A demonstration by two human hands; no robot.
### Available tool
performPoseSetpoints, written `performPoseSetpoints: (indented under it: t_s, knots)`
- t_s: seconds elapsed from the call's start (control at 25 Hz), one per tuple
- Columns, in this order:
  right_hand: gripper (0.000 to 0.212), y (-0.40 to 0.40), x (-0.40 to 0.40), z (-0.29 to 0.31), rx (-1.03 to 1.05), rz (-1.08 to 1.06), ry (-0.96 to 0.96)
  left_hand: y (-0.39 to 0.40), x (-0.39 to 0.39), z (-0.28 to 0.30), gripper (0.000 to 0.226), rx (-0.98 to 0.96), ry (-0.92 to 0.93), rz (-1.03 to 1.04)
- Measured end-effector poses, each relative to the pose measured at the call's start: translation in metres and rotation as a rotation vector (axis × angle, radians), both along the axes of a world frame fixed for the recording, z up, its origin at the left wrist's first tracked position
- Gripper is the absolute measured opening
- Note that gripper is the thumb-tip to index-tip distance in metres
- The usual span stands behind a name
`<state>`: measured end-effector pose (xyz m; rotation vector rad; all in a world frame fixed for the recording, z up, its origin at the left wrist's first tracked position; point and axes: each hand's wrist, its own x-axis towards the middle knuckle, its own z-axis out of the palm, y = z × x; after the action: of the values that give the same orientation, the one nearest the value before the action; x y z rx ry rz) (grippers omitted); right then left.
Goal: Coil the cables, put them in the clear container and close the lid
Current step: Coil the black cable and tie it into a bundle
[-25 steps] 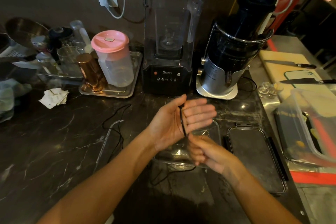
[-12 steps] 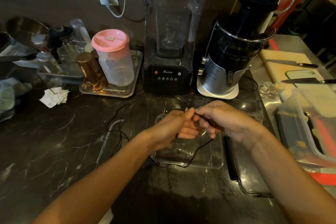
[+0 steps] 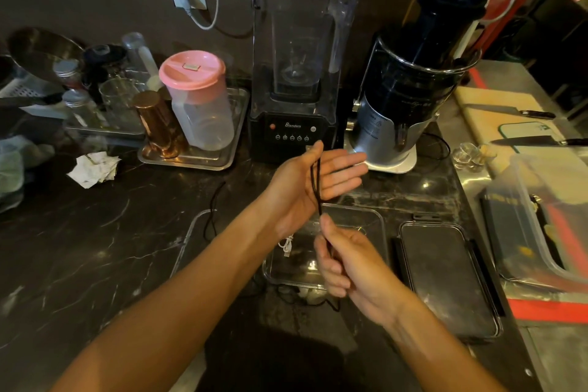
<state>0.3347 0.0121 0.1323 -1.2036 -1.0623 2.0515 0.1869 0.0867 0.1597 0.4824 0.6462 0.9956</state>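
My left hand [image 3: 313,181] is held flat, palm up and fingers straight, with loops of a thin black cable [image 3: 316,181] wound across the palm. My right hand [image 3: 346,261] sits just below it, pinching the same black cable and holding it taut. Under both hands lies the clear container [image 3: 378,232] on the dark counter, with a small white cable [image 3: 286,245] inside. Its lid [image 3: 445,277] lies flat to the right. The black cable's loose tail [image 3: 331,305] trails onto the counter in front of the container. Another thin black cable [image 3: 211,213] lies on the counter to the left.
A blender [image 3: 296,73] and a juicer [image 3: 413,79] stand behind the container. A metal tray [image 3: 235,124] with a pink-lidded jug [image 3: 197,99] and copper cup [image 3: 156,124] is at back left. A large plastic bin [image 3: 541,219] and knives [image 3: 509,111] are on the right.
My left hand opened flat again and rose. My right hand dropped from beside the left fingers to below the palm, drawing the black cable down. The view shifted left, showing the whole lid.
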Motion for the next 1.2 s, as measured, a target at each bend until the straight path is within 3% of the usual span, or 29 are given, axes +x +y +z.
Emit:
performPoseSetpoints:
  t_s: [0.12,0.28,0.32,0.4,0.48,0.56,0.64,0.92,1.12,1.2]
  knots:
    - [0.046,0.006,0.021,-0.032,-0.042,-0.007,-0.087,0.001,-0.007,0.000,0.046,-0.004,-0.016,0.009]
    - [0.047,0.037,0.049,-0.045,-0.239,-0.146,0.242,-0.007,-0.012,-0.001,0.041,-0.024,0.099,-0.141]
    - [0.044,0.046,0.051,-0.040,-0.247,-0.168,0.249,-0.010,-0.010,-0.002,0.041,-0.022,0.142,-0.198]
    - [0.035,0.065,0.049,-0.025,-0.168,-0.188,0.121,-0.014,-0.004,-0.007,0.043,-0.023,0.241,-0.296]
    - [0.024,0.081,0.045,-0.008,-0.021,-0.143,-0.125,-0.018,0.000,-0.013,0.045,-0.021,0.349,-0.329]
    - [0.025,0.091,0.038,0.010,0.083,-0.037,-0.329,-0.018,-0.001,-0.016,0.046,-0.016,0.445,-0.322]
    - [0.024,0.090,0.029,0.025,0.110,0.019,-0.392,-0.016,-0.004,-0.018,0.047,-0.009,0.515,-0.302]
    - [0.024,0.051,-0.005,0.057,0.050,-0.073,-0.056,-0.008,-0.010,-0.002,0.041,-0.005,0.509,-0.109]
    - [0.028,0.005,-0.023,0.044,-0.075,0.028,0.128,-0.004,-0.013,0.010,0.042,-0.034,0.208,0.067]
    - [0.032,-0.009,-0.030,0.032,-0.076,0.018,0.152,-0.002,-0.021,0.014,0.040,-0.010,0.177,0.098]
